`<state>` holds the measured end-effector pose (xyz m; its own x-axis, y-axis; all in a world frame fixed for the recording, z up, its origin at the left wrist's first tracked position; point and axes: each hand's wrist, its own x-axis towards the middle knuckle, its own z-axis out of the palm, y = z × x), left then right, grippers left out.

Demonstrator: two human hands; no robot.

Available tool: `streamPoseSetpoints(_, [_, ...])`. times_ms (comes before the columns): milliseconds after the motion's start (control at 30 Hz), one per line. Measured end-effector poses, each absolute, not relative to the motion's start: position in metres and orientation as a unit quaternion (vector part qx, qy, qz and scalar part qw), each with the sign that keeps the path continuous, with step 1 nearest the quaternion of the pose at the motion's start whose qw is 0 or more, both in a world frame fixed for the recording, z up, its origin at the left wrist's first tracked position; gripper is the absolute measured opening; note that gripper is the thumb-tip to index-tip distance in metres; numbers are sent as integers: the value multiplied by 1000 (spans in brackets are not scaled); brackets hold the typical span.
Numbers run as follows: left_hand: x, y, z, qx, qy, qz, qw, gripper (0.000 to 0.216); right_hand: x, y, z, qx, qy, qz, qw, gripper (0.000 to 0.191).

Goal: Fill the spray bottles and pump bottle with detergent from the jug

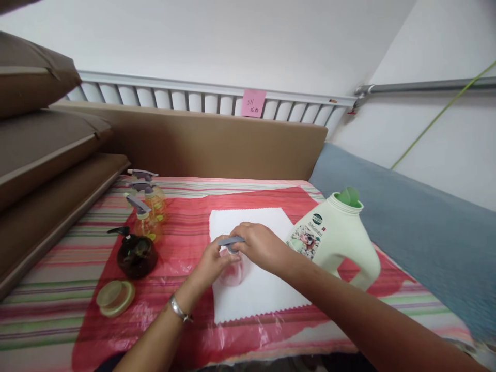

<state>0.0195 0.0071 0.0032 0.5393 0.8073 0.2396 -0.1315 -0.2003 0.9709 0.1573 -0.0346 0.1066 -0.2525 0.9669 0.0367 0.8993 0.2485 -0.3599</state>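
From my remote seat I see the pink bottle (233, 275) on the white cloth (263, 299), between both hands. The left hand (211, 264) curls thumb and fingers round its neck, I judge to steady it; the right hand (259, 245) pinches the grey spray head (231, 241) on top. The cloth probably shields the red sheet (182, 258) underneath. The right forearm hides part of the green jug (344, 232). Fingers cover the bottle's neck, so I can't tell whether the head is seated.
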Motion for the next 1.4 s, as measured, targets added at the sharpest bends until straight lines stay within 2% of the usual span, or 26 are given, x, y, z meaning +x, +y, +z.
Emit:
streamPoseSetpoints(100, [13,10,4,678,209,344,615,29,157,-35,107,-600,-780,129,124,16])
streamPoseSetpoints(200, [14,9,3,678,218,375,593,44,157,-35,108,-600,-779,132,122,16])
streamPoseSetpoints(300, [17,9,1,669,259,415,560,31,157,-35,109,-601,-778,136,121,18])
streamPoseSetpoints(400, [12,11,4,674,229,371,597,22,157,-35,109,-603,-777,137,118,17])
streamPoseSetpoints(467, [8,11,7,677,202,345,618,31,157,-35,109,-603,-777,136,117,15])
streamPoseSetpoints(567, [10,8,8,673,230,386,588,45,156,-35,108,-603,-777,136,121,15])
streamPoseSetpoints(667, [16,7,4,665,269,437,543,28,155,-35,108,-603,-776,139,123,18])
streamPoseSetpoints(767, [15,12,3,678,244,415,556,18,154,-35,109,-604,-775,143,119,18])
streamPoseSetpoints(867, [11,15,5,683,205,378,590,28,154,-35,110,-604,-776,138,118,16])
streamPoseSetpoints(967, [14,12,5,661,238,418,576,43,154,-35,109,-604,-776,134,122,15])
streamPoseSetpoints(1133, [19,13,1,661,278,438,543,23,155,-34,105,-602,-776,134,133,18])
streamPoseSetpoints(1300, [11,16,4,687,266,406,541,18,158,-33,104,-603,-774,138,134,17])
streamPoseSetpoints(1400, [11,13,4,702,262,409,520,23,159,-34,106,-605,-771,143,136,18])
